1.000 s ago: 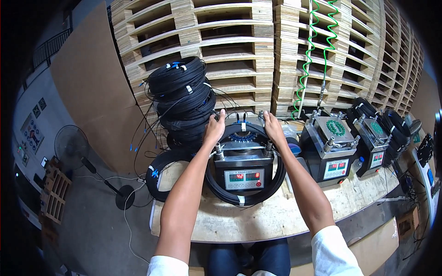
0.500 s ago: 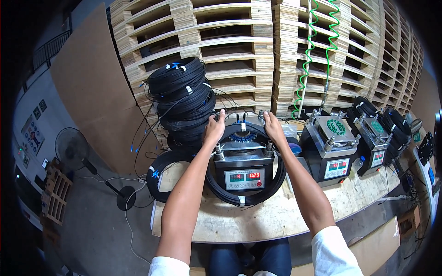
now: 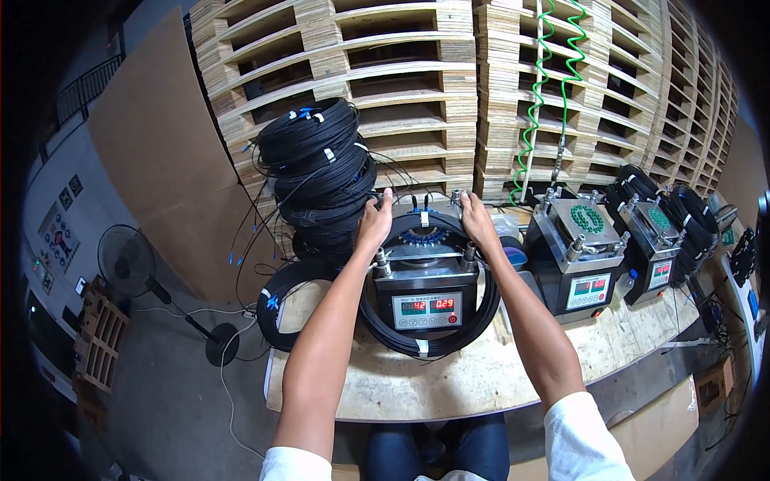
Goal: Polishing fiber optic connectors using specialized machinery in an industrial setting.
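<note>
A polishing machine (image 3: 425, 282), a dark box with a metal top and a lit red-digit panel (image 3: 427, 311), stands before me on the bench. Around it hangs a coil of black cable (image 3: 481, 321), tied with white tape; its blue-tipped connectors (image 3: 423, 237) ring the round plate on top. At the far left corner, my left hand (image 3: 374, 224) is closed about a metal corner post, thumb up. My right hand (image 3: 477, 224) closes likewise at the far right corner post (image 3: 455, 197). Both hands partly hide the posts. The near posts (image 3: 382, 263) are untouched.
A tall stack of black cable coils (image 3: 317, 172) rises behind left, with another coil (image 3: 277, 309) below it. Two similar machines (image 3: 585, 248) (image 3: 654, 240) stand to the right. Wooden pallets (image 3: 401, 88) back the bench (image 3: 449, 389). Green spiral hoses (image 3: 529, 120) hang down; a fan (image 3: 127, 252) stands left.
Digits on the panels of the machines have changed. A green hose's lower end has shifted slightly left. Both hands stay in the same place.
</note>
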Demonstrator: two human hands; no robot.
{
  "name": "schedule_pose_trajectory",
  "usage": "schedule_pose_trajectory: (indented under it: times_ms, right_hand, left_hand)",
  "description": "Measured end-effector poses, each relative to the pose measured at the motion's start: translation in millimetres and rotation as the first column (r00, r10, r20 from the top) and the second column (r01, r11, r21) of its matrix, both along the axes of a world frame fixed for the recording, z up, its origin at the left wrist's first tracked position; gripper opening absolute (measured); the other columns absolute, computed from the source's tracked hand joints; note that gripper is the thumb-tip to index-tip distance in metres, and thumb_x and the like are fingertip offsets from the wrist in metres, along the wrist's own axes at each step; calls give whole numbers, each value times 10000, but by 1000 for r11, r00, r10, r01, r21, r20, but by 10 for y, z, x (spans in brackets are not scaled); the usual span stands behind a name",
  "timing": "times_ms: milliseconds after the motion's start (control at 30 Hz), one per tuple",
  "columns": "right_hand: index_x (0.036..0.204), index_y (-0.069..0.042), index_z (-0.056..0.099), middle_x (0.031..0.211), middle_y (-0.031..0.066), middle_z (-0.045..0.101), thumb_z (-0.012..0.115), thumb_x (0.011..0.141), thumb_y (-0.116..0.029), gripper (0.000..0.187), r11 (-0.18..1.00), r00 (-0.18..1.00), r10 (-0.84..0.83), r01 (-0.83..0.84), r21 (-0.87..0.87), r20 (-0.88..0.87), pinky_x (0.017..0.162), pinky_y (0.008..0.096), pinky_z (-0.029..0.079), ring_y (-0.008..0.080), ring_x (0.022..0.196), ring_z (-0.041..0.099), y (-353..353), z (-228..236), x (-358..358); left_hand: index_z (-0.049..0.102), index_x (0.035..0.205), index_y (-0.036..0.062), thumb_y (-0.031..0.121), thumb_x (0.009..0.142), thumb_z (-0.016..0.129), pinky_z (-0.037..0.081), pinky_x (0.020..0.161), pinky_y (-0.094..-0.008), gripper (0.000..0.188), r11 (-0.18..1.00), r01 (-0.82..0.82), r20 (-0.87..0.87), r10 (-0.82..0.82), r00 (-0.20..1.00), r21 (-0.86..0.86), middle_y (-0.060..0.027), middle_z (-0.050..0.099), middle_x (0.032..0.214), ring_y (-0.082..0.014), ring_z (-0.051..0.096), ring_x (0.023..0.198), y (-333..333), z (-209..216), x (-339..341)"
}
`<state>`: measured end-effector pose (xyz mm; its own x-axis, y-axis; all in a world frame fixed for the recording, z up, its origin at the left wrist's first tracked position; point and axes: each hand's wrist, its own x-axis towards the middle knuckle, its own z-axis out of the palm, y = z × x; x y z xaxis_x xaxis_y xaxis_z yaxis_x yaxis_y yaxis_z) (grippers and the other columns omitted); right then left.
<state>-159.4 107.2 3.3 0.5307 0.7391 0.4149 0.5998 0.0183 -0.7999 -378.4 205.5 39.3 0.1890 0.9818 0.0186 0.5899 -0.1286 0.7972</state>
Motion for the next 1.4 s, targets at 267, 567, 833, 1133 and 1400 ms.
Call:
schedule_pose_trajectory:
  times_ms: [267,567,833,1133,1400]
  right_hand:
    - [1168,23,548,1104,346,606,353,1061,-415,491,999,999,33,-33,30,-8,917,528,443,518,1105,549,-29,40,-35]
    - [1304,21,536,1195,332,604,362,1050,-449,562,997,999,-42,42,-63,4,981,515,439,507,1161,545,-33,48,-42]
    - [1416,14,447,1265,328,583,347,1056,-437,585,993,1000,9,-12,115,24,1029,490,420,484,1220,531,71,-127,76]
    - [1410,5,438,1234,330,598,350,1057,-433,569,994,1000,30,-29,102,-1,999,498,439,496,1187,548,8,-28,-17]
    - [1417,-52,450,1207,321,615,361,1056,-410,516,999,999,-48,48,27,1,970,525,447,503,1168,554,-54,45,-69]
  left_hand:
    - [405,1482,100,770,912,314,359,1105,-513,884,1000,-5,13,5,1000,31,-233,487,1455,-408,462,1350,62,-64,-10]
    - [494,1421,104,773,912,311,380,1086,-504,861,999,35,1,-35,999,24,-238,524,1416,-411,490,1322,50,-26,-4]
    - [418,1461,25,771,912,329,321,1134,-483,931,999,-10,7,10,1000,31,-289,477,1435,-427,413,1375,-131,91,-6]
    - [387,1488,114,780,904,323,356,1108,-538,888,997,7,47,-11,999,76,-263,476,1449,-421,448,1356,66,-83,-16]
    - [467,1438,112,784,904,313,384,1084,-516,872,1000,27,4,-27,1000,8,-229,515,1427,-408,485,1328,49,-34,-36]
